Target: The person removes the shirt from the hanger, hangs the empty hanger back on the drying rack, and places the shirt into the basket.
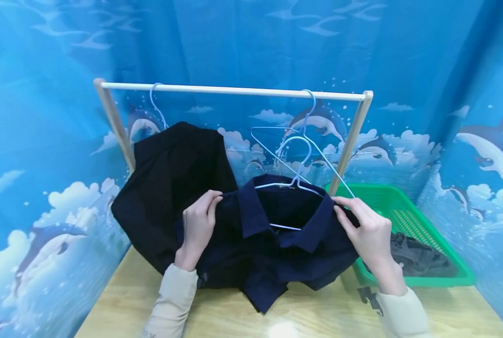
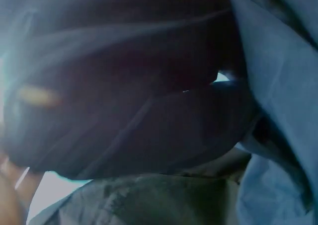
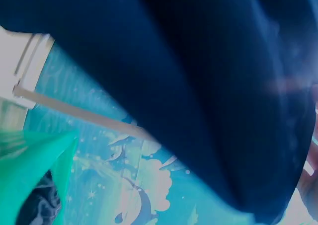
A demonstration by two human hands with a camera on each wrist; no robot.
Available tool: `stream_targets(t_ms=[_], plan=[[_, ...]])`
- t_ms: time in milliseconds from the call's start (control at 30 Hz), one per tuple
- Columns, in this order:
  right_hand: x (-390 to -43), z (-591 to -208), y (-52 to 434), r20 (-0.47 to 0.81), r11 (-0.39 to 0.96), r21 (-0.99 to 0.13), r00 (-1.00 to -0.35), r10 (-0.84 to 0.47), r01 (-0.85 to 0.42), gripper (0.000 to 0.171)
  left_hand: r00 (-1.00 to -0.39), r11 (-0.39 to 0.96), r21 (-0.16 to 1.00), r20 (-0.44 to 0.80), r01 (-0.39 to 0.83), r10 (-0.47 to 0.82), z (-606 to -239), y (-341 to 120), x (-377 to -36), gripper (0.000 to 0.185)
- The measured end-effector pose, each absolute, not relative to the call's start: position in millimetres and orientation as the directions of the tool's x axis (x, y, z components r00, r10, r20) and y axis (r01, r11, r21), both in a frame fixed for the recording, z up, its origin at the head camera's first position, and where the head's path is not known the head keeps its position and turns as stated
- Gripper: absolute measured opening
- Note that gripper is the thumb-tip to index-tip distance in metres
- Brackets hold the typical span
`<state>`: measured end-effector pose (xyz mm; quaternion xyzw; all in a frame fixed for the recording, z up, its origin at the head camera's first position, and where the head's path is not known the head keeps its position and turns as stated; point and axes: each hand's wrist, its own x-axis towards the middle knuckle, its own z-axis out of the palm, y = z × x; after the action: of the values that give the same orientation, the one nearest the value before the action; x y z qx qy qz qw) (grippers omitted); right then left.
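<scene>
1. Pinching the shoulder fabric of the navy polo shirt (image 1: 272, 244): left hand (image 1: 197, 225) with fingers (image 1: 211, 199) curled on the cloth just left of the collar (image 1: 285, 218), right hand (image 1: 367, 230) with fingers (image 1: 344, 206) nipping the cloth just right of the collar.
2. Lying partly inside the collar opening: a pale wire hanger (image 1: 295, 180), hook rising above the collar, lower bar crossing the neck hole.
3. Judging by the folds: soft, light, limp fabric, likely sagging and sliding off the thin wire unless held at both shoulder seams close to the collar; stiffest part probably the collar itself, so a fair place to take hold.
4. Resting below the collar on the wooden tabletop (image 1: 310, 314): the shirt body, bunched, hem pointing toward the near edge.
5. Hanging left of the collar on the wooden rail (image 1: 234, 90): a black garment (image 1: 171, 188) on its own hanger, touching or overlapping the navy shirt; exact boundary hard to tell, dark on dark.
6. Hanging behind the collar on the same rail: an empty wire hanger (image 1: 306, 131).
7. Sitting right of the collar: a green basket (image 1: 407, 211) holding dark grey clothing (image 1: 420, 258), partly hidden by the right wrist.
8. Showing little: both wrist views, filled with blurred dark cloth; hanger arms under the fabric hidden.
</scene>
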<state>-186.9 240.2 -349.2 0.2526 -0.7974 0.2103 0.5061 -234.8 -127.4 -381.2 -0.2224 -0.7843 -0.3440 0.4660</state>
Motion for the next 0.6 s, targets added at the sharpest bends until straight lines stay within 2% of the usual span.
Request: stream_targets(t_ms=[100,200,367,467,600], plan=[[-187,-354,238,0.908,0.795,-0.047,-0.358,-0.218,-0.605,0.034,-0.452,0.705,0.375,0.888,0.602,-0.086,-387,-130,-236,0.007],[-186,-360,237,0.911,0.815,-0.040,-0.357,-0.208,-0.578,0.031,-0.469,0.731,0.407,0.873,0.547,-0.134,-391,-133,-236,0.010],[-189,-369,235,0.931,0.840,-0.077,-0.340,-0.133,-0.538,0.018,-0.515,0.703,0.417,0.853,0.576,-0.084,-393,-143,-237,0.009],[-191,-375,235,0.936,0.856,-0.121,-0.344,-0.070,-0.502,0.019,-0.555,0.657,0.434,0.831,0.616,-0.029,-395,-149,-239,0.006],[-193,-381,237,0.933,0.867,-0.185,-0.359,0.007,-0.463,0.021,-0.610,0.666,0.447,0.792,0.598,0.016,-398,-155,-240,0.007]])
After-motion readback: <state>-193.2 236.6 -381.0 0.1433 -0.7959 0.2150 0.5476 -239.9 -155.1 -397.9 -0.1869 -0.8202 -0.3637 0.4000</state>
